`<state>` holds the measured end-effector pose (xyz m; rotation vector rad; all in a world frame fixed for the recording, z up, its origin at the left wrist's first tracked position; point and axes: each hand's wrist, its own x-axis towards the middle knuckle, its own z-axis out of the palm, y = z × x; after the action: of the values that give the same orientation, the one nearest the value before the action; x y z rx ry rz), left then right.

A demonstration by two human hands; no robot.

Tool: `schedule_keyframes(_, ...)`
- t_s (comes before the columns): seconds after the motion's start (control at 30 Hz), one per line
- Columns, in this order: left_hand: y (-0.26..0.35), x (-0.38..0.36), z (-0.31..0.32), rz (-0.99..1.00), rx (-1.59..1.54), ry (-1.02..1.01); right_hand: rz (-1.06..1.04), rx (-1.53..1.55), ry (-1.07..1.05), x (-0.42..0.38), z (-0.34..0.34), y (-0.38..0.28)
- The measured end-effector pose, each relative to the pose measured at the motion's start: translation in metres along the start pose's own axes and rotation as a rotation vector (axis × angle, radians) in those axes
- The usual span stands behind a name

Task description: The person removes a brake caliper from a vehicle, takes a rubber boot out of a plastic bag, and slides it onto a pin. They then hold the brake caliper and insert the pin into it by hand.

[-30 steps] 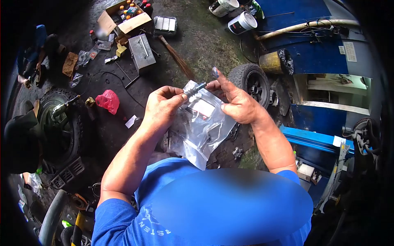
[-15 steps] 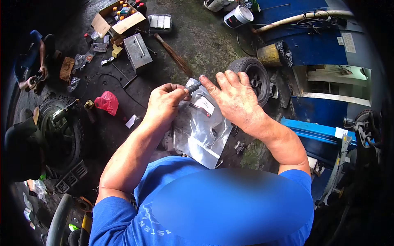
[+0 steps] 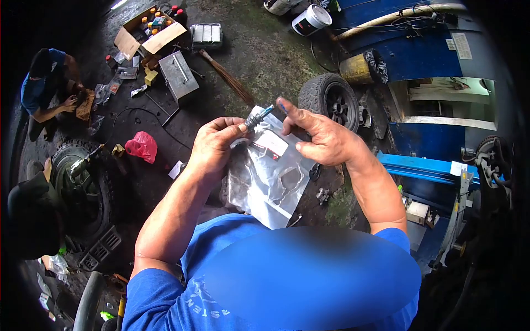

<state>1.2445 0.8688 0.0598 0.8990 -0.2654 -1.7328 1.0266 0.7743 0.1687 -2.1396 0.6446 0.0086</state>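
Observation:
Pinched between the thumb and fingers of my left hand (image 3: 216,144) is a metal pin with a dark ribbed rubber boot (image 3: 255,119). Its slim shiny end points up to the right, with a bluish tint on it. My right hand (image 3: 326,135) is just right of that end, index finger stretched out, thumb apart and the other fingers bent. A dark blue smear shows on that index fingertip, and nothing is in this hand. Below the pin hangs a clear plastic bag (image 3: 265,187) with a white label, its upper edge close under my left fingers.
A person (image 3: 47,91) crouches at the far left near a box of bottles (image 3: 152,30). A grey metal toolbox (image 3: 179,77), a broom (image 3: 226,77) and a pink bag (image 3: 142,147) lie ahead. Wheels stand left (image 3: 83,176) and right (image 3: 331,102), beside a blue beam (image 3: 419,168).
My right index finger has come away from the pin's end, and that hand has turned with its thumb now showing. The pin's shiny end is uncovered. The person at left has leaned forward.

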Motion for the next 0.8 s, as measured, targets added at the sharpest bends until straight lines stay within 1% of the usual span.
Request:
schedule_keyframes(0.1,0.000,0.002,0.000,-0.020,-0.031,-0.043,-0.041,0.009,-0.008,0.005,0.007,0.007)
schedule_keyframes(0.2,0.003,0.002,0.004,-0.041,-0.062,-0.065,-0.026,0.034,-0.035,0.006,0.007,0.017)
schedule_keyframes(0.3,0.006,0.001,0.007,-0.060,-0.091,-0.071,0.047,0.083,-0.083,0.001,0.005,0.018)
schedule_keyframes(0.43,0.004,0.005,0.006,-0.062,-0.117,-0.058,0.001,0.079,-0.015,-0.004,0.005,0.028)
schedule_keyframes(0.5,0.004,0.007,0.004,-0.001,-0.031,-0.050,0.017,0.065,0.005,-0.008,0.001,0.029)
schedule_keyframes(0.53,0.004,0.008,0.004,0.028,0.012,-0.047,0.069,0.099,0.033,-0.010,0.002,0.028)
schedule_keyframes(0.6,0.000,0.013,0.005,0.172,0.101,-0.055,0.173,0.170,0.094,-0.013,0.002,0.024)
schedule_keyframes(0.63,0.001,0.013,0.008,0.212,0.174,-0.038,0.252,0.233,0.066,-0.013,0.000,0.022)
schedule_keyframes(0.73,-0.011,0.013,0.016,0.358,0.221,-0.047,0.242,0.284,0.085,-0.014,0.001,0.022)
schedule_keyframes(0.77,-0.014,0.012,0.020,0.399,0.187,-0.059,0.230,0.305,0.081,-0.015,0.000,0.022)
schedule_keyframes(0.8,-0.015,0.011,0.024,0.417,0.236,-0.041,0.217,0.338,0.117,-0.016,0.003,0.023)
